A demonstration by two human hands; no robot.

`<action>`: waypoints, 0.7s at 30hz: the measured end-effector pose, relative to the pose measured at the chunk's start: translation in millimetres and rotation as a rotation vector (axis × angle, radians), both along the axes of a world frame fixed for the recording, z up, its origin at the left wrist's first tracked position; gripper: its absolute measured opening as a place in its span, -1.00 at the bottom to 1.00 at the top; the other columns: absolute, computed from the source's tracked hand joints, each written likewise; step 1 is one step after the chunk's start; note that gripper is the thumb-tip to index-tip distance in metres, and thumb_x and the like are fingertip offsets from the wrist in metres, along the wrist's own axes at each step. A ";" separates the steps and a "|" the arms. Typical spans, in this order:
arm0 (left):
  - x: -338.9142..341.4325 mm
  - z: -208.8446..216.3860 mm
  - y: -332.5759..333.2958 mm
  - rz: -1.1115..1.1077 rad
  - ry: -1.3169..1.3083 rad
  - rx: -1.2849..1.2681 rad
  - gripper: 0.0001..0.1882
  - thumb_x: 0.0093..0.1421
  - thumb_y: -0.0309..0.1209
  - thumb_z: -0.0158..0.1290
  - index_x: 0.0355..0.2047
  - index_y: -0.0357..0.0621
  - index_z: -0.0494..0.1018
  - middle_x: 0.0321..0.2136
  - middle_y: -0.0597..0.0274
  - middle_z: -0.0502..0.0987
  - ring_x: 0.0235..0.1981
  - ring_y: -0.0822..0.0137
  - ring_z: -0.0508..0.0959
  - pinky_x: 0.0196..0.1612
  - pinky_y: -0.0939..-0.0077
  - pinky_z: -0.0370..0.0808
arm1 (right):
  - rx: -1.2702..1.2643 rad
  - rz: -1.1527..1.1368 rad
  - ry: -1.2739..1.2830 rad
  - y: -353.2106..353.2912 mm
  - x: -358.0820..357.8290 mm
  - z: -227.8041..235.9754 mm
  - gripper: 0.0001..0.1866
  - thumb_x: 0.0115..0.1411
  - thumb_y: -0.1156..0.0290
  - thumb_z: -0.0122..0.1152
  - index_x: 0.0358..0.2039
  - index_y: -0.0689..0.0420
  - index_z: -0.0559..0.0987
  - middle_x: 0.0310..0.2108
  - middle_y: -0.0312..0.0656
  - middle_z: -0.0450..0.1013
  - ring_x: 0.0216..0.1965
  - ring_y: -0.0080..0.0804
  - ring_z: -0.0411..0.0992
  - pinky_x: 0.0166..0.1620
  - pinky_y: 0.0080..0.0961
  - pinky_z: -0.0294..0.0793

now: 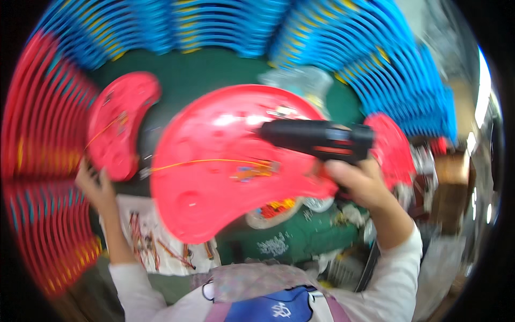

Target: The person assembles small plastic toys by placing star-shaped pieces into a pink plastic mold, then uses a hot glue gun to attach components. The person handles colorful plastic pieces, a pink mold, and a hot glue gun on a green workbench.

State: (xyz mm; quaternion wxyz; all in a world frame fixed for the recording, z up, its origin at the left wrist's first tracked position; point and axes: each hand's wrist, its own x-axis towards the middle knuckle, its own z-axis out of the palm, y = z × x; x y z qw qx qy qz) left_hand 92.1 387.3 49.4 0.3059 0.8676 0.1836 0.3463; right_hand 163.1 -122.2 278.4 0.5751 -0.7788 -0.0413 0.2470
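Observation:
My right hand (359, 182) is wrapped round the grip of a black power screwdriver (316, 138) with red accents. Its tapered nose points left, above a large red kidney-shaped plastic shell (209, 198). A yellow-orange wire (201, 161) runs across that shell to a small cluster of parts (255, 170). At the far left, my left hand (96, 185) has its fingers apart by the lower edge of a smaller red curved shell (129, 161), which also carries a wire. Whether the fingertips touch that shell is blurred.
Stacked blue shells (225, 27) line the back, and red ones (43, 118) the left side. Another red piece (394, 147) lies at right. Wired parts rest on a white sheet (123, 204). Small red and yellow pieces fill a bag (276, 210); a clear plastic bag (300, 80) lies behind.

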 end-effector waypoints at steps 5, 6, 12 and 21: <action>-13.5 134.5 -151.3 -0.647 -0.251 0.053 -0.41 0.32 -0.40 0.12 0.29 -0.27 0.22 0.12 -0.05 0.39 0.15 0.01 0.43 0.25 0.11 0.36 | -0.384 0.325 -0.865 32.6 -18.9 -25.8 -0.24 -0.09 0.25 0.47 0.15 0.16 0.43 -0.16 -0.09 0.55 -0.16 -0.16 0.57 -0.20 -0.27 0.57; -15.6 156.9 -177.1 -0.857 -0.302 0.155 -0.39 0.32 -0.32 0.15 0.29 -0.26 0.21 0.14 -0.07 0.39 0.21 -0.05 0.41 0.31 -0.02 0.29 | -0.384 0.318 -0.927 38.4 -32.1 -33.1 -0.24 -0.10 0.22 0.45 0.13 0.20 0.43 -0.22 -0.11 0.53 -0.20 -0.22 0.56 -0.24 -0.28 0.56; -25.2 210.0 -261.9 -1.348 -0.087 0.392 -0.44 0.17 -0.14 0.28 0.08 -0.07 0.33 0.00 0.05 0.51 0.02 -0.12 0.54 0.19 -0.36 0.32 | -0.160 0.016 -1.041 37.9 -105.1 -50.3 -0.37 -0.09 0.19 0.37 -0.07 0.34 0.48 -0.36 -0.14 0.49 -0.33 -0.22 0.51 -0.35 -0.32 0.50; -39.5 245.2 -313.5 -1.436 -0.219 0.366 -0.56 0.26 -0.26 0.24 -0.04 -0.38 0.46 -0.14 -0.13 0.56 -0.15 -0.08 0.60 0.02 -0.03 0.57 | 0.139 -0.462 -0.595 -102.8 -192.7 -95.2 -0.53 0.25 0.21 0.33 0.08 0.21 0.52 -0.08 -0.05 0.52 -0.08 -0.27 0.54 0.00 -0.34 0.54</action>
